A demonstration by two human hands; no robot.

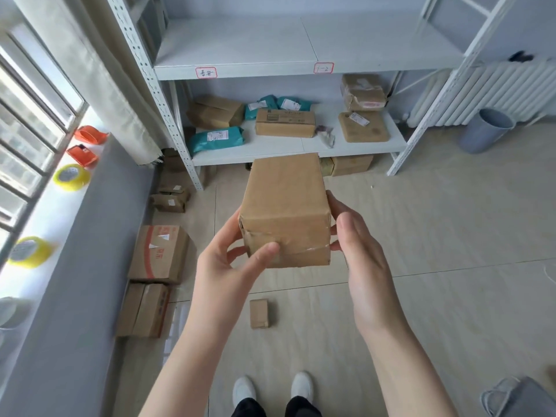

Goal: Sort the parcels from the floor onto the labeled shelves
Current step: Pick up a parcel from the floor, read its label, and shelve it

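A brown cardboard parcel (285,209), taped along its near face, is held up in the air in front of the white metal shelving unit (168,109), above the tiled floor (436,236). The left hand (231,266) grips its near left corner, thumb pressed on the near face; the right hand (358,242) clasps its right side. A small box (258,313) lies on the floor below. The lower shelf (301,147) carries brown boxes and teal mailer bags (218,139); larger cartons (159,254) stand on the left.
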